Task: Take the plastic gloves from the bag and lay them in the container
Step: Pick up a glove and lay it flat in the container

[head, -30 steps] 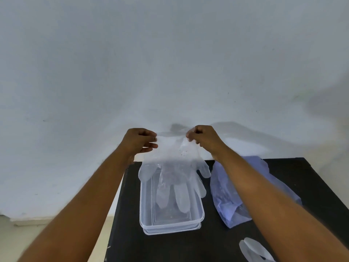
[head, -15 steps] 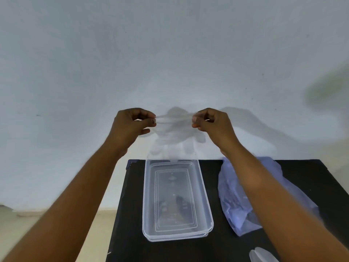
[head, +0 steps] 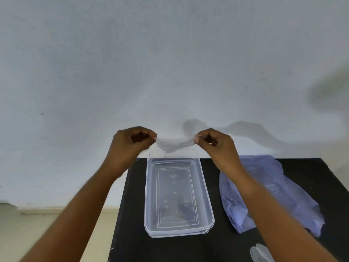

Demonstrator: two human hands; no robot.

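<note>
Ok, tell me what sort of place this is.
Probably a plain room at home, though that is a guess: a bare whitish wall, a small black table against it, and a clear plastic container beside a bluish bag.

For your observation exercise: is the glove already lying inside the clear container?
No, both hands hold the glove above the container's far end.

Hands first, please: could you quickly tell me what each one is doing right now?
Left hand: closed, pinching one edge of the plastic glove.
Right hand: closed, pinching the opposite edge.
</note>
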